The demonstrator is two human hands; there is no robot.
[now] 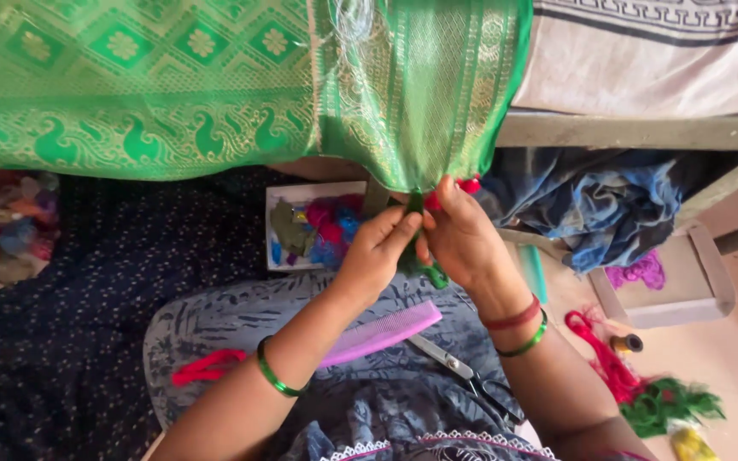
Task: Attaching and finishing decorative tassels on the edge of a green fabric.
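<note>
Both hands pinch a green tassel (418, 224) at the green sari (215, 85) edge, frame centre; left hand (377, 252) and right hand (463, 235) hide its knot. At 9 o'clock, a white tray (279, 195) holds blurred coloured thread scraps.

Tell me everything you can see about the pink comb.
The pink comb is a long, flat plastic comb with one row of fine teeth along its upper edge. It lies slantwise on the grey patterned cloth over the lap, right end higher. The left forearm crosses over its left part. Scissors lie just beside it.
</note>
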